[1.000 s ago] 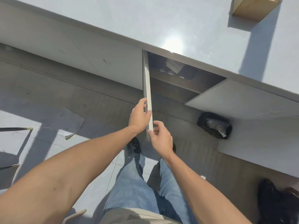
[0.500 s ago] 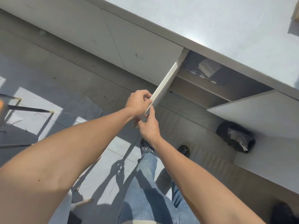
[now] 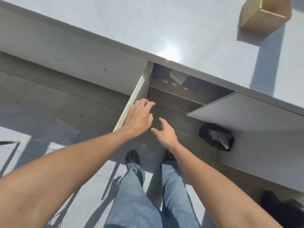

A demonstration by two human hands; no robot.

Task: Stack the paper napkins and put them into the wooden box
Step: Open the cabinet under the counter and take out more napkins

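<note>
Head view: both hands are released and empty. The left hand (image 3: pixel 139 118) hangs with spread fingers just beside the edge of the left cabinet door (image 3: pixel 131 102) at frame centre; the right hand (image 3: pixel 165 133) is open below it. The wooden box (image 3: pixel 263 13) stands on the counter (image 3: pixel 164 22) in the upper right of the frame, well apart from both hands. A pale stack, possibly the paper napkins (image 3: pixel 176 76), lies on the shelf (image 3: pixel 181 92) inside the dark opening; I cannot tell for certain.

Risk, as I judge it: reaching in blind could snag on either open door, or scatter a loose stack if it is grabbed with 1 hand.

Half a second ago both hands gripped the left door's edge; now they have let go and the door stands wider.
</note>
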